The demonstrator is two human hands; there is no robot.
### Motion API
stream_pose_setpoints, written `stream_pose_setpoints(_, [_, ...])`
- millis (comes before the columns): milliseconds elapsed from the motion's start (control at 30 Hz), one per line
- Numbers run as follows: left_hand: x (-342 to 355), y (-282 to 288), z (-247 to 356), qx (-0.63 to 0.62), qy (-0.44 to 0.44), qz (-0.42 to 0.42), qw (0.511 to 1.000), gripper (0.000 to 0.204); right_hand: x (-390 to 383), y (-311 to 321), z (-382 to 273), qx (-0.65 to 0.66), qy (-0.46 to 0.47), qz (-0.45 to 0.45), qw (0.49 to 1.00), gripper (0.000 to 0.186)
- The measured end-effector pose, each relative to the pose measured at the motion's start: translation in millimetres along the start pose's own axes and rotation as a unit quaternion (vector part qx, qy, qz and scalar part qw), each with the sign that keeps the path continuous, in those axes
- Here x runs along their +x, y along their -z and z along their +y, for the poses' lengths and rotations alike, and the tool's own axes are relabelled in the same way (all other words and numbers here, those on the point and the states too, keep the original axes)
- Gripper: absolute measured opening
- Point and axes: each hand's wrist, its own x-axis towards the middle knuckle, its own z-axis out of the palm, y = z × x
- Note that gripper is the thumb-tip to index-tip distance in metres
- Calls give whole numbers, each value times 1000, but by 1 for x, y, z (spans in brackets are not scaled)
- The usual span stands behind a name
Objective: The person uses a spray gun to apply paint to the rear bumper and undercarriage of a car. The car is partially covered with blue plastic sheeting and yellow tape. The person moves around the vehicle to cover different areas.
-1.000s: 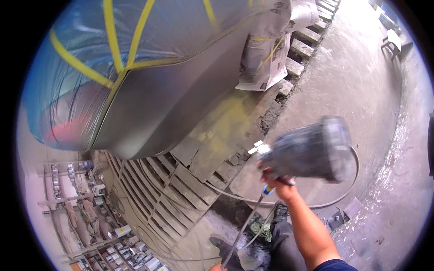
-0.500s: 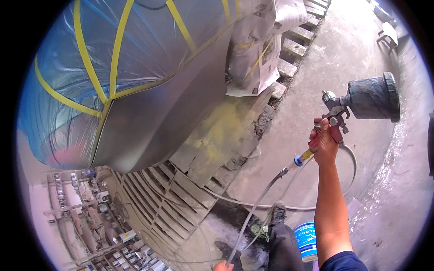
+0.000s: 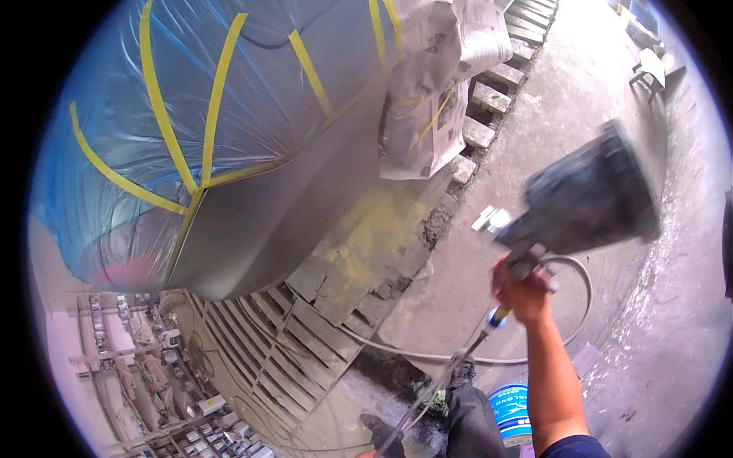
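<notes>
My right hand (image 3: 527, 296) is wrapped round the red handle of a spray gun (image 3: 523, 263), whose large dark cup (image 3: 592, 195) tilts up to the right and is smeared by motion. An air hose (image 3: 439, 385) runs from the handle's base, past a blue and yellow fitting, down to the lower edge. There a sliver of my left hand (image 3: 366, 453) shows against the hose; most of it is cut off. On the left stands a grey curved car body panel (image 3: 237, 229), edged with yellow tape under clear plastic sheeting (image 3: 259, 99). The gun is apart from the panel.
Paper masking (image 3: 424, 130) covers a part beside the panel. A slatted floor grate (image 3: 267, 343) lies below. Hose loops cross the floor by my feet, next to a blue tin (image 3: 510, 408). A white stool (image 3: 650, 72) stands far right; cluttered shelves (image 3: 137, 374) line the lower left.
The spray gun has swung left and its cup has tipped, looking larger and blurred. My right hand moved left and lower with it. My left hand has sunk further out at the lower edge.
</notes>
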Motion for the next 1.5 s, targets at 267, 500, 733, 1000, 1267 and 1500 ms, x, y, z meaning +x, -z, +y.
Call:
stream_pose_setpoints(267, [-2,39,61,-13,-2,8,1000,34,41,-9,-83,8,152,274,950,21])
stream_pose_setpoints(500, [-2,1,-1,-18,-29,15,999,31,-25,-39,-13,-219,100,22,970,8])
stream_pose_setpoints(733, [-19,-18,-39,-30,-38,28,998,32,-75,-30,36,-491,278,-118,817,9])
stream_pose_setpoints(1000, [-19,-8,-23,-37,-26,10,999,31,-50,-101,-3,-80,73,133,985,10])
stream_pose_setpoints(1267, [-41,-21,-70,-35,31,-37,998,30,-119,-169,87,-324,271,-196,885,8])
stream_pose_setpoints(1500, [-54,-56,-134,-46,60,-29,997,31,-161,-200,99,-232,106,-198,946,11])
